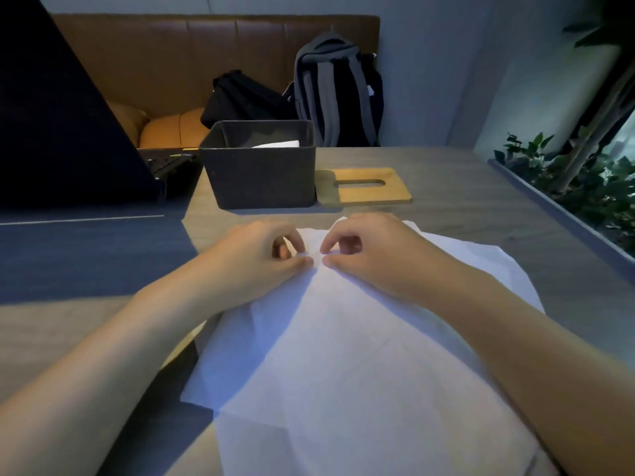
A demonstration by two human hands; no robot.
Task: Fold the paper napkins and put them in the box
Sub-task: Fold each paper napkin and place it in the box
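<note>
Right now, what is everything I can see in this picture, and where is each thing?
paper napkins: several, white, spread overlapping on the near table
box: one, dark grey, open, behind the hands; something white shows inside
lid: one, light wood with a slot, flat on the table just right of the box
table: one, grey-brown wood
laptop: one, dark, far left
backpack: one, grey and black, upright on the bench
bag: one, black, left of the backpack
bench: one, brown leather
plants: green, in a planter at right
left hand: pinches the napkin's far edge
right hand: pinches the same edge, beside the left
</note>
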